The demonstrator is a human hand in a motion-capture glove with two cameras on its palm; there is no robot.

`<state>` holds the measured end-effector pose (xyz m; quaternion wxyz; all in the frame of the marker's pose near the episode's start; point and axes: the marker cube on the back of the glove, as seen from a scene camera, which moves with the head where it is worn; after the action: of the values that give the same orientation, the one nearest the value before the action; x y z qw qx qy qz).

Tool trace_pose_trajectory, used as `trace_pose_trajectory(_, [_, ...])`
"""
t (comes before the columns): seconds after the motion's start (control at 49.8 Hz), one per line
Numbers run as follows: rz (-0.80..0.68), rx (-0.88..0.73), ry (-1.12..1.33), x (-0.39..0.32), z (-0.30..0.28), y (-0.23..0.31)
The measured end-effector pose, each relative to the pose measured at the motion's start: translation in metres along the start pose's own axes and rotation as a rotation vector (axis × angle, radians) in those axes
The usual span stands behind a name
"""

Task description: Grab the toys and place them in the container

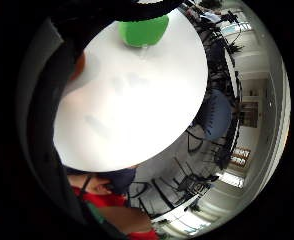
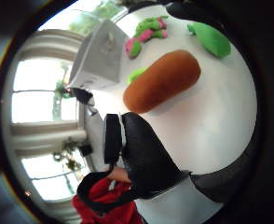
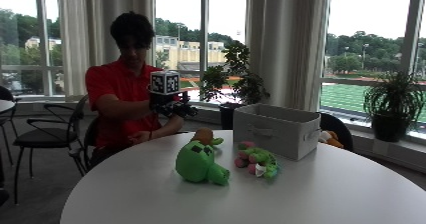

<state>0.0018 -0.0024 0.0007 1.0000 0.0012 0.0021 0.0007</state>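
Across the round white table (image 3: pixel 133 194) a person sits with the gloved right hand (image 3: pixel 173 107) raised in the air above the table's far edge, fingers relaxed and holding nothing. Just below and in front of it lies an orange-brown carrot plush (image 3: pixel 203 135) (image 2: pixel 162 80). Nearer the middle sit a green blocky plush (image 3: pixel 198 163) (image 2: pixel 210 38) (image 1: pixel 143 31) and a pink-and-green plush (image 3: pixel 256 161) (image 2: pixel 146 31). The grey fabric container (image 3: pixel 276 129) (image 2: pixel 97 56) stands behind them, open at the top. The glove's thumb (image 2: pixel 141 158) shows in the thumb side palm view.
An orange toy (image 3: pixel 329 136) peeks out behind the container's right side. The person's bare left hand (image 3: pixel 140 136) rests at the table's far edge. Chairs (image 3: pixel 40 134) stand at the left, potted plants (image 3: pixel 393 104) along the windows.
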Motion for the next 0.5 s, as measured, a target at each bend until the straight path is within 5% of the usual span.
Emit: trace_pose_trajectory(0.502, [-0.015,0.017,0.060,-0.001,0.004,-0.013])
